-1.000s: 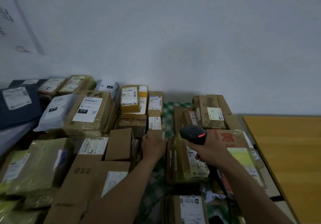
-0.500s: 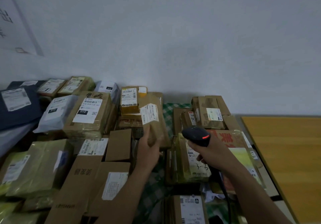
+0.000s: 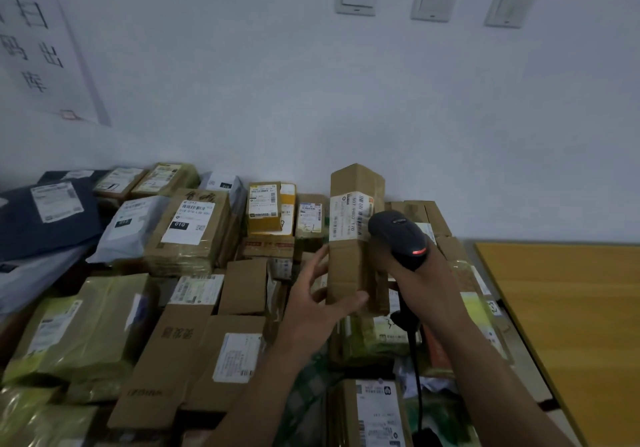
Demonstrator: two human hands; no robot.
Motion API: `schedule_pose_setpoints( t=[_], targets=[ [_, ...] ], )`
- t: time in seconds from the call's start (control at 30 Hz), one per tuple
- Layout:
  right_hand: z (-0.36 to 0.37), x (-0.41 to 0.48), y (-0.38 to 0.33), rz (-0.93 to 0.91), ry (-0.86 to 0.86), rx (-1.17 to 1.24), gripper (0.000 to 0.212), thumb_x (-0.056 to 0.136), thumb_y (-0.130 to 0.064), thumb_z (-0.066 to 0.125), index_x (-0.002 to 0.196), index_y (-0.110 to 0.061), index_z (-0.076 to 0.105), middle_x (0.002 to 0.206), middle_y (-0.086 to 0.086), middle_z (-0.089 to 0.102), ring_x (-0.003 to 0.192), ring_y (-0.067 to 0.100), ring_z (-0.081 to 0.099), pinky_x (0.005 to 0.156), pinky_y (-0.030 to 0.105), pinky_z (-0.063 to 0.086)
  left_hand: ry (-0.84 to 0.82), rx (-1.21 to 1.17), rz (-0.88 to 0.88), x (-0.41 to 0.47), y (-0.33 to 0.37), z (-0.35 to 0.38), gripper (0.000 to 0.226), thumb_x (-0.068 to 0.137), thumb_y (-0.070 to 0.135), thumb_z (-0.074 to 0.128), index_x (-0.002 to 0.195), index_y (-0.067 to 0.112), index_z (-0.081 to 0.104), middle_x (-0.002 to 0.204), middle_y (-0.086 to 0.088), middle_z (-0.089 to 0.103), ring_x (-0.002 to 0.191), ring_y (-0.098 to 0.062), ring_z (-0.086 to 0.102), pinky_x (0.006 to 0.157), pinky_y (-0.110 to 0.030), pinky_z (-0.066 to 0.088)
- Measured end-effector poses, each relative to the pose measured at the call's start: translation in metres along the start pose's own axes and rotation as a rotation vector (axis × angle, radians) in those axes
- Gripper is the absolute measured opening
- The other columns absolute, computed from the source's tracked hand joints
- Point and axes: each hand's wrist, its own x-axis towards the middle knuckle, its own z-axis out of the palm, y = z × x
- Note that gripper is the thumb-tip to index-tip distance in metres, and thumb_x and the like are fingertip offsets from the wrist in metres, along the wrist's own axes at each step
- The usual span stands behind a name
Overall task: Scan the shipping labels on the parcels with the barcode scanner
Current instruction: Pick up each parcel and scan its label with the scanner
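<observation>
Pale wall (image 3: 311,100) behind, parcels (image 3: 187,235) heaped below. My left hand (image 3: 318,304): fingers (image 3: 317,260) hold a box (image 3: 346,273) upright by its lower half. My right hand (image 3: 426,283) grips the scanner (image 3: 398,235), just beside the box's label (image 3: 349,218).

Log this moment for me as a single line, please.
left hand: holds cardboard parcel upright | right hand: grips barcode scanner at its shipping label | scanner light: red

left hand (image 3: 320,302) holds upright box (image 3: 353,238) | right hand (image 3: 420,280) grips scanner (image 3: 398,237) beside label (image 3: 348,218)
</observation>
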Motion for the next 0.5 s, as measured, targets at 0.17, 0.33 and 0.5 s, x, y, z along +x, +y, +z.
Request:
schedule_pose_setpoints(
  t=[0.17, 0.33, 0.5],
  targets=[
    [-0.005, -0.011, -0.003, 0.012, -0.021, 0.006, 0.046, 0.086, -0.034, 0.083, 0.127, -0.037, 0.062, 0.107, -0.02, 0.071, 0.091, -0.003, 0.069, 0.084, 0.039, 0.064, -0.019, 0.073, 0.085, -0.006, 0.005, 0.007, 0.079, 0.096, 0.011, 0.071, 0.15, 0.056, 0.036, 0.142, 0.015, 0.057, 0.119, 0.0, 0.063, 0.091, -0.023, 0.056],
    [-0.013, -0.011, -0.007, -0.015, -0.061, -0.145, 0.047, 0.086, -0.041, 0.082, 0.127, -0.033, 0.06, 0.105, -0.013, 0.073, 0.094, 0.007, 0.073, 0.076, 0.03, 0.057, 0.026, 0.066, 0.009, -0.001, 0.012, -0.007, 0.049, 0.099, 0.035, 0.055, 0.141, 0.06, 0.05, 0.13, 0.014, 0.067, 0.111, -0.004, 0.068, 0.097, -0.04, 0.057],
    [-0.027, -0.012, -0.021, -0.046, -0.12, -0.285, 0.043, 0.091, -0.043, 0.076, 0.127, -0.032, 0.057, 0.09, -0.011, 0.074, 0.065, 0.002, 0.073, 0.064, 0.024, 0.045, 0.033, 0.05, -0.012, 0.015, 0.018, -0.028, 0.033, 0.097, 0.045, 0.051, 0.121, 0.064, 0.061, 0.131, 0.009, 0.068, 0.119, -0.016, 0.066, 0.102, -0.05, 0.055]
  ],
)
